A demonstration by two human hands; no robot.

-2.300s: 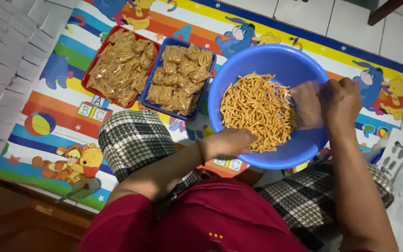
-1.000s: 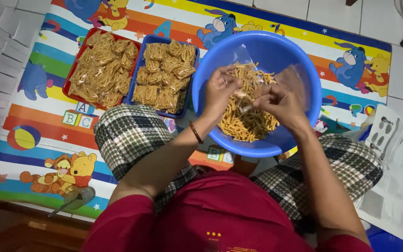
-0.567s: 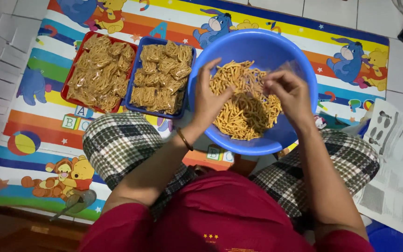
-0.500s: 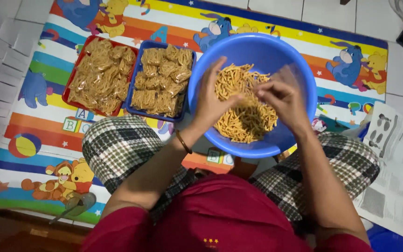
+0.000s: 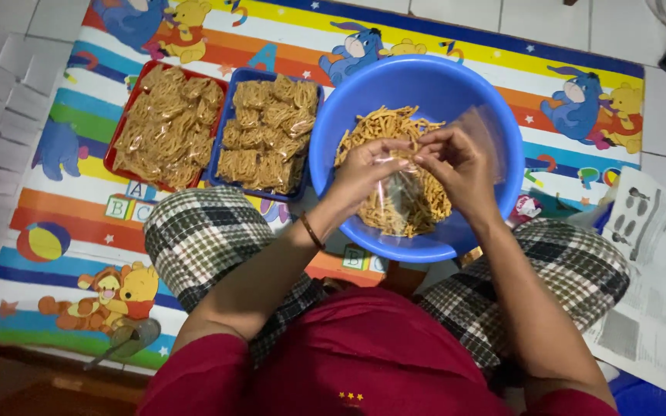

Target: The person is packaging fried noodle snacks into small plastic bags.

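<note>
A big blue basin (image 5: 456, 85) on the mat holds a heap of thin yellow snack sticks (image 5: 383, 127). Above it, my left hand (image 5: 364, 171) and my right hand (image 5: 456, 166) both pinch the top edge of a small clear plastic bag (image 5: 402, 202) partly filled with the sticks. The bag hangs between my fingers over the basin. A thin bracelet circles my left wrist.
Left of the basin stand a red tray (image 5: 165, 127) and a blue tray (image 5: 267, 135), both full of packed snack bags. All rest on a colourful cartoon play mat (image 5: 63, 223). Printed papers (image 5: 657, 262) lie at right, white tiles beyond.
Earlier my left hand was low at the basin's rim and my right held the bag; both hands have since come together over the basin, holding the bag's mouth.
</note>
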